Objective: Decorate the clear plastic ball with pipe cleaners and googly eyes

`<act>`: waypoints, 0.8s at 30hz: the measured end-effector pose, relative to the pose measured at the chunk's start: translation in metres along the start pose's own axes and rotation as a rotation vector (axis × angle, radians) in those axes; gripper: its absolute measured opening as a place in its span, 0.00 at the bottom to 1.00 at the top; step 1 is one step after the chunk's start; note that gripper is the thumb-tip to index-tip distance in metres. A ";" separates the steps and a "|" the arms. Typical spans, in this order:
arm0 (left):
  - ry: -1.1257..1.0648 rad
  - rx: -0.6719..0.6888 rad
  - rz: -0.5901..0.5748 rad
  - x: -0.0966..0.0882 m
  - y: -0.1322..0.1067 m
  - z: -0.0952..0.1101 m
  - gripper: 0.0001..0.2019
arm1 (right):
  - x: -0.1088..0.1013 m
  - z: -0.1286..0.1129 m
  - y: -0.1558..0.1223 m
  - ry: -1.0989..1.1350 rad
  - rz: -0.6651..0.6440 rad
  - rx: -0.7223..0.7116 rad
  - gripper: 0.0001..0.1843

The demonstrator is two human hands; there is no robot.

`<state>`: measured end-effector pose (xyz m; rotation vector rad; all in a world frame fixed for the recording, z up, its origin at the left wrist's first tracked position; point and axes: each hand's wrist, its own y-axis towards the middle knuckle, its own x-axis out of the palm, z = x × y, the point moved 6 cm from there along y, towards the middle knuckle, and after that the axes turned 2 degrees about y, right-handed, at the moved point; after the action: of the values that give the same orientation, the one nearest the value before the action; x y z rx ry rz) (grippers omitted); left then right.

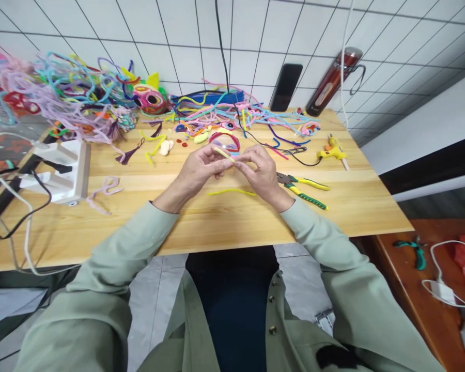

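Note:
My left hand (200, 168) and my right hand (260, 170) meet above the middle of the wooden table (217, 227). Both pinch the same short yellow pipe cleaner (225, 153), one hand at each end. A second yellow pipe cleaner (231, 192) lies flat on the table just below my hands. Right behind my fingers sits a small red and purple pipe-cleaner piece (227, 140).
Pliers with yellow-green handles (304, 188) lie right of my right hand; a yellow glue gun (332, 151) is farther right. Tangled coloured pipe cleaners (73, 98) cover the back and left. A white power strip (62, 168) sits left. A phone (286, 87) and bottle (333, 80) lean on the wall.

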<state>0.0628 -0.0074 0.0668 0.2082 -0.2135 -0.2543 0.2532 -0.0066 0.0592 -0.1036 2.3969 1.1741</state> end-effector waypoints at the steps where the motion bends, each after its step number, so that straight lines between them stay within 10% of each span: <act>1: 0.018 0.034 0.026 0.001 0.001 0.001 0.25 | 0.002 -0.001 0.003 -0.001 -0.017 0.016 0.16; 24: -0.061 0.050 0.344 -0.001 -0.019 -0.035 0.29 | 0.011 -0.010 -0.007 -0.067 0.060 0.122 0.22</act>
<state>0.0654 -0.0188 0.0286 0.2094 -0.3123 0.0866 0.2419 -0.0170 0.0546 0.0462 2.4201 1.0371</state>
